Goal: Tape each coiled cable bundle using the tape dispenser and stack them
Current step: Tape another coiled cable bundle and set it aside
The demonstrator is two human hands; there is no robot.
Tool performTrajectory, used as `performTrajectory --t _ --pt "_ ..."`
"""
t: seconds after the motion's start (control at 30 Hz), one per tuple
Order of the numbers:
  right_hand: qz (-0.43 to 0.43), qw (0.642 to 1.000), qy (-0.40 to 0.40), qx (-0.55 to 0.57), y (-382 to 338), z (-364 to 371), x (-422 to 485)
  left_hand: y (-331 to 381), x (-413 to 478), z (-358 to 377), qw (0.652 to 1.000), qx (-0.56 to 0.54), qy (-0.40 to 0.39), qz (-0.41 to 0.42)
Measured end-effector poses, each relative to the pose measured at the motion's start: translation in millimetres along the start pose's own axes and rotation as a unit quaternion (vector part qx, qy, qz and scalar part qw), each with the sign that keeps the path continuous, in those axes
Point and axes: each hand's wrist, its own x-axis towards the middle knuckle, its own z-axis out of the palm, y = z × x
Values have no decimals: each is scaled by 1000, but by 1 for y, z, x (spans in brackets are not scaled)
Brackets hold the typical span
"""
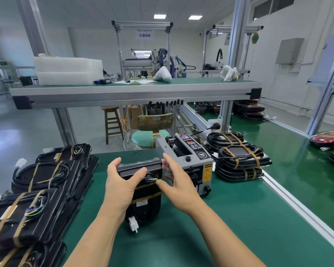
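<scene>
A black unit with a coiled cable bundle (143, 207) is held tilted above the green bench, two brown tape strips across it and a white connector hanging at its lower end. My left hand (121, 184) grips its left side, thumb over the top face. My right hand (176, 183) is at its right edge, thumb pressing near the coloured wires, fingers spread behind. The grey tape dispenser (193, 160) stands just behind my right hand. Taped bundles lie stacked at the left (41, 189) and at the right (239, 160).
The green bench (220, 228) has an aluminium rail (297, 207) along its right side. A raised shelf (135, 91) spans the back with white trays and cloth. A stool and a green-seated chair stand beyond the bench's far edge. Red parts lie at the far right.
</scene>
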Motion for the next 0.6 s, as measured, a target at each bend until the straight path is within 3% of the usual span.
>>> performTrajectory --t 0.43,0.6 --pt "1 995 48 85 4 -9 -3 2 -1 4 999 25 21 -8" --pt "0 984 123 128 10 -15 -4 1 0 5 999 37 28 -5"
